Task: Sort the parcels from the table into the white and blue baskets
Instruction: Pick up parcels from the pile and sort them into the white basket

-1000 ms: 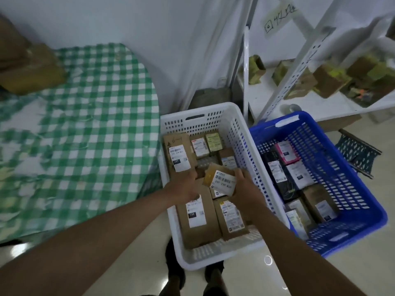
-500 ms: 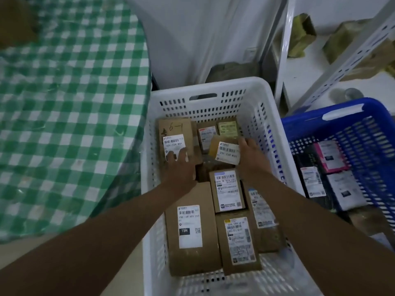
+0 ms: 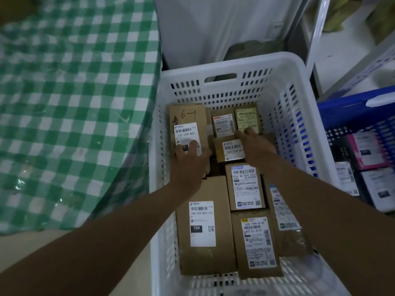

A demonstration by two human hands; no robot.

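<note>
The small box [image 3: 229,151] lies flat in the white basket [image 3: 233,67], label up, its long axis running left to right; the right hand [image 3: 254,146] grips its right end, fingers curled over the far edge; the left hand [image 3: 190,161] rests flat, fingers straight, on the tall box [image 3: 188,127] marked 6-1; brown parcels fill the white basket; the blue basket [image 3: 346,110] holds dark and pink packets.

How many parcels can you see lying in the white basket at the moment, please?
7, and more may be hidden beneath. Far row: 6-1 box, red-label box, yellow-label box. Middle: small box, blue-label box. Near: 15H box, 6020 box. One more shows by the right wall, making 8.
</note>
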